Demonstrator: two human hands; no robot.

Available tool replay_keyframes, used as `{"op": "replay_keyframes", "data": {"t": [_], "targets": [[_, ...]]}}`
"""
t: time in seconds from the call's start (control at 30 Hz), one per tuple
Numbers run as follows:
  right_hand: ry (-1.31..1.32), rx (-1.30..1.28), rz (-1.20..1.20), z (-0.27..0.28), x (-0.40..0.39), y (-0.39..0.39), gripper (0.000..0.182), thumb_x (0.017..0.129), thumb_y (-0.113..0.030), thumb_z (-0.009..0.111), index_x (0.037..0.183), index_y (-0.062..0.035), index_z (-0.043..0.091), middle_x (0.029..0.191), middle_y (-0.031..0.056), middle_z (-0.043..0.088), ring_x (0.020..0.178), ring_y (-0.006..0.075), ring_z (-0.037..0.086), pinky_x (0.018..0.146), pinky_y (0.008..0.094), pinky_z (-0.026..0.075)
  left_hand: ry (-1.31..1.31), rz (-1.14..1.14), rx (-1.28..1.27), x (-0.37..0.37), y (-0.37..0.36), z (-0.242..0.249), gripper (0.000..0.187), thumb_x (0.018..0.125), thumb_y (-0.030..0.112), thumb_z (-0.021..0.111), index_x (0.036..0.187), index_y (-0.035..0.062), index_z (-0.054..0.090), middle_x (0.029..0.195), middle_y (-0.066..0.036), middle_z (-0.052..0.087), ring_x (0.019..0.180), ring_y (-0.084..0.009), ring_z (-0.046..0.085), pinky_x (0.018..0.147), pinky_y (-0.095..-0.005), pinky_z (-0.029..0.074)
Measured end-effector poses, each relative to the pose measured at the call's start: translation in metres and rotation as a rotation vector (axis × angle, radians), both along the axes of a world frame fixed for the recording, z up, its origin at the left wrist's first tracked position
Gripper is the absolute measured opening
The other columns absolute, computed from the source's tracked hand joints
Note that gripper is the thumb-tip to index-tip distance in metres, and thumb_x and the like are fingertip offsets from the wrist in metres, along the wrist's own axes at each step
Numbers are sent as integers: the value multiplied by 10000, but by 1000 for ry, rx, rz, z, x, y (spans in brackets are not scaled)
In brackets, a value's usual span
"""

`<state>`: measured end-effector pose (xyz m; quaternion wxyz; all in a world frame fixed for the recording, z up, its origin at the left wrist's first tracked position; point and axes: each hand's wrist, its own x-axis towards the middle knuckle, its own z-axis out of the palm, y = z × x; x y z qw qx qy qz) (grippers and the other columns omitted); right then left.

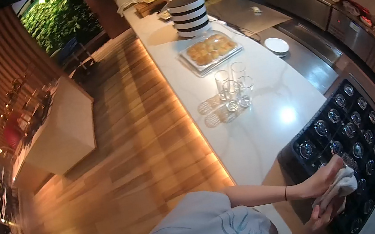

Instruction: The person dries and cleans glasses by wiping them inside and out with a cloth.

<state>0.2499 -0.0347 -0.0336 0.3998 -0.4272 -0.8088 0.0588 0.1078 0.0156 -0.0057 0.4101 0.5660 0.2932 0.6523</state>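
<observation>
White cloth [342, 186] between both hands

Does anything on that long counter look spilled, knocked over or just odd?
Nothing stands out. The glasses stand upright in a cluster on the white counter, the tray of pastries lies flat, and the rack of glasses looks orderly. Both hands hold a white cloth over it.

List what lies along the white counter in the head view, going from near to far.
Hands with white cloth over the glass rack → cluster of drinking glasses → tray of pastries → black-and-white stacked containers.
</observation>
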Motion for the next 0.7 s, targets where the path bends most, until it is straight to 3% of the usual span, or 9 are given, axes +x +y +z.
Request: {"op": "replay_keyframes", "data": {"t": [0.03, 0.1, 0.2, 0.3, 0.4, 0.5, 0.63, 0.67, 0.7], "targets": [[164, -93, -40, -16, 11, 14, 535, 901, -343, 395, 1331, -36, 313, 1343, 238, 285, 1188, 367, 345, 999, 459, 270, 44, 18, 17, 17, 14, -9, 293, 843, 169, 509, 1040, 6, 366, 962, -142, 434, 819, -252, 494, 735, -332, 419], [255, -59, -97, -14, 7, 23, 533, 897, -335, 404, 1333, -43, 308, 1340, 235, 289, 1189, 366, 346, 998, 459, 273, -85, -32, -285, 25, 10, 3, 531, 841, 511, 443, 1014, 14, 372, 642, -137, 518, 588, -257, 531, 518, -306, 415], [263, 40, -163, -4, 11, 40, 532, 892, -322, 417, 1337, -55, 301, 1335, 230, 296, 1189, 365, 348, 996, 460, 277, 122, -108, -196, 21, -8, 17, 790, 721, 727, 419, 990, -15, 379, 663, -150, 545, 608, -214, 561, 496, -279, 418], [229, 110, -214, 3, 17, 49, 532, 886, -310, 430, 1340, -67, 293, 1331, 226, 303, 1190, 364, 350, 994, 460, 282, -62, -198, -214, 22, -18, 19, 768, 740, 549, 587, 1155, -56, 358, 905, -148, 564, 758, -188, 566, 643, -227, 461], [152, 166, -247, 5, 16, 49, 535, 881, -298, 443, 1343, -79, 286, 1326, 221, 309, 1190, 363, 351, 992, 461, 286, -96, -582, -335, 25, -13, 5, 730, 745, 438, 645, 1211, -39, 350, 1026, -120, 527, 877, -177, 535, 727, -229, 463], [79, 204, -273, 6, 19, 48, 539, 875, -286, 456, 1346, -91, 279, 1322, 216, 316, 1191, 361, 353, 990, 461, 291, -66, -819, -583, 16, -18, 13, 637, 756, 491, 602, 1135, 1, 454, 983, -116, 564, 807, -175, 568, 698, -238, 464], [7, 231, -302, 5, 22, 46, 548, 868, -269, 473, 1350, -107, 269, 1316, 210, 325, 1192, 360, 355, 987, 462, 296, -298, -1150, -823, 21, -10, 5, 497, 788, 397, 592, 1063, 4, 460, 1037, -187, 509, 716, -222, 588, 576, -339, 523], [-6, 239, -308, 4, 22, 45, 551, 866, -265, 477, 1351, -111, 266, 1314, 208, 327, 1192, 359, 356, 987, 462, 298, -380, -1160, -879, 24, -9, 2, 423, 804, 333, 580, 1034, -1, 460, 923, -194, 552, 612, -240, 593, 519, -367, 527], [-20, 241, -315, 3, 23, 44, 554, 864, -261, 482, 1352, -115, 264, 1313, 207, 329, 1192, 359, 356, 986, 462, 299, -387, -1182, -867, 23, -8, 1, 436, 789, 315, 608, 1050, 5, 449, 895, -166, 556, 620, -214, 586, 511, -332, 509]]}}
